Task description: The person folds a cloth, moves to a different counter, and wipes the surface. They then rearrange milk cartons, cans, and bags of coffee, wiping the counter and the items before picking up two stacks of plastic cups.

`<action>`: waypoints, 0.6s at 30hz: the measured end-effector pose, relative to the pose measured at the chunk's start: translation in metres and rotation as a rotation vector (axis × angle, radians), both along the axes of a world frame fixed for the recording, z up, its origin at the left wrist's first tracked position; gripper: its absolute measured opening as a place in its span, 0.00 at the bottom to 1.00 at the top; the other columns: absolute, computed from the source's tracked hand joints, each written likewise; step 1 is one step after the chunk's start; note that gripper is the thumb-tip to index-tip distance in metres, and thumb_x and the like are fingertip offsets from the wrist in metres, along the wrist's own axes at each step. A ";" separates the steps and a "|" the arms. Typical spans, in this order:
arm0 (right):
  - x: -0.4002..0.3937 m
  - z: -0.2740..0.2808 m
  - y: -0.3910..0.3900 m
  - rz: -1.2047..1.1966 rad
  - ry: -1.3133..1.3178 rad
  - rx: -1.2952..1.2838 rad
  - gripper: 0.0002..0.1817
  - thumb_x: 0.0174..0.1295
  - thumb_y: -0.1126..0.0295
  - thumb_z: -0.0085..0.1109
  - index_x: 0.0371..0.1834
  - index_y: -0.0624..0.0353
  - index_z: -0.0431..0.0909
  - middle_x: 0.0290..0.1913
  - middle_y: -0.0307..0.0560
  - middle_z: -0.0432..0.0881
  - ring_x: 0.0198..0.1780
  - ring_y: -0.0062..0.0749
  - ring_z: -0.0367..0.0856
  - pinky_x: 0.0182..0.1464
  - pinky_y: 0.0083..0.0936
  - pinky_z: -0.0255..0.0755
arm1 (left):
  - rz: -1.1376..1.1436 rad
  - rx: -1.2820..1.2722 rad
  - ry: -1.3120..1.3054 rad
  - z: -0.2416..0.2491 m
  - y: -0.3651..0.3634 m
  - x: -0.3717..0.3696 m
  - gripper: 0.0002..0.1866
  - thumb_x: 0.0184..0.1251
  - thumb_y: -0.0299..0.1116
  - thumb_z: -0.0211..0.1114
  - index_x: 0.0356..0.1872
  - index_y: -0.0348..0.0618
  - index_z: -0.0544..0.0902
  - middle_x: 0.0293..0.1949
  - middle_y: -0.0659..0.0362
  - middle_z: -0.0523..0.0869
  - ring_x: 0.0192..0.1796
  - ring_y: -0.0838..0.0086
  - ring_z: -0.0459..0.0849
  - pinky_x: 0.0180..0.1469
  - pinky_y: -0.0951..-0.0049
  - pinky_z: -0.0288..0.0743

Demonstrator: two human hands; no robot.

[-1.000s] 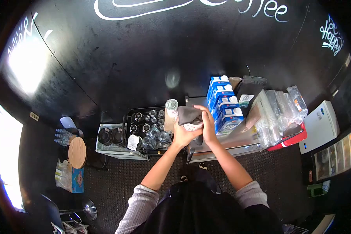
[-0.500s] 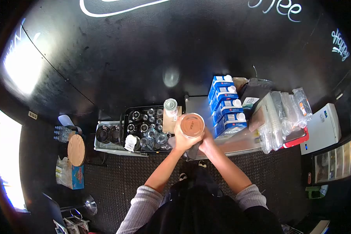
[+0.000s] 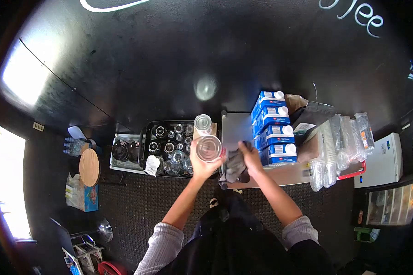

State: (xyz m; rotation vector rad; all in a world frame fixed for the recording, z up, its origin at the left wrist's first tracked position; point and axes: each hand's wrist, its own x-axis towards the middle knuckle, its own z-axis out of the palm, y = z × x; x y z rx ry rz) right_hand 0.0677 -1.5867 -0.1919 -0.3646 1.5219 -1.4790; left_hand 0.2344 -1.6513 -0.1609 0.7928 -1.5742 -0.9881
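My left hand (image 3: 203,166) is wrapped round a can (image 3: 209,149), whose shiny round end faces up at me. A bit of red shows on the can's side near the fingertips. Just to the right, my right hand (image 3: 251,158) grips a dark grey cloth (image 3: 235,167), which hangs bunched beside the can. Right behind the held can stands another can (image 3: 202,123) with a pale side, on a small wooden board (image 3: 214,129).
Left of my hands, a black tray (image 3: 147,137) holds several upturned glasses. Blue-and-white milk cartons (image 3: 275,133) line the steel counter (image 3: 234,123) on the right. Stacked plastic cups (image 3: 326,156) lie beyond them, near a white fridge (image 3: 383,160). A round wooden stool (image 3: 89,167) stands left.
My left hand has moved left with the can. My right hand and the cloth, earlier close against the can's underside, are now apart from it on the right.
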 end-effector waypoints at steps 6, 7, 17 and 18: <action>-0.031 0.032 -0.005 -0.134 0.069 -0.159 0.15 0.62 0.58 0.61 0.41 0.60 0.78 0.36 0.37 0.80 0.35 0.20 0.76 0.38 0.20 0.70 | 0.258 0.103 -0.249 -0.032 -0.044 0.023 0.40 0.34 0.34 0.78 0.53 0.34 0.70 0.44 0.51 0.82 0.47 0.65 0.82 0.52 0.68 0.74; -0.032 0.032 -0.003 -0.065 -0.011 -0.192 0.15 0.61 0.60 0.62 0.44 0.60 0.78 0.39 0.36 0.80 0.38 0.19 0.76 0.41 0.19 0.71 | 0.291 0.089 -0.312 -0.036 -0.049 0.024 0.38 0.33 0.34 0.78 0.52 0.36 0.71 0.43 0.51 0.83 0.47 0.62 0.83 0.51 0.66 0.75; -0.020 0.022 0.004 0.042 0.110 -0.214 0.11 0.63 0.65 0.58 0.40 0.62 0.78 0.34 0.36 0.79 0.36 0.18 0.75 0.41 0.19 0.68 | 0.350 0.158 -0.668 -0.091 -0.074 0.019 0.39 0.31 0.37 0.79 0.49 0.41 0.69 0.42 0.49 0.81 0.47 0.51 0.78 0.50 0.56 0.71; -0.021 0.020 0.006 0.055 0.131 -0.222 0.11 0.63 0.65 0.58 0.40 0.63 0.78 0.34 0.36 0.79 0.36 0.18 0.74 0.41 0.19 0.67 | 0.341 0.197 -0.653 -0.092 -0.074 0.018 0.39 0.31 0.37 0.79 0.49 0.40 0.69 0.42 0.47 0.81 0.47 0.50 0.78 0.50 0.56 0.71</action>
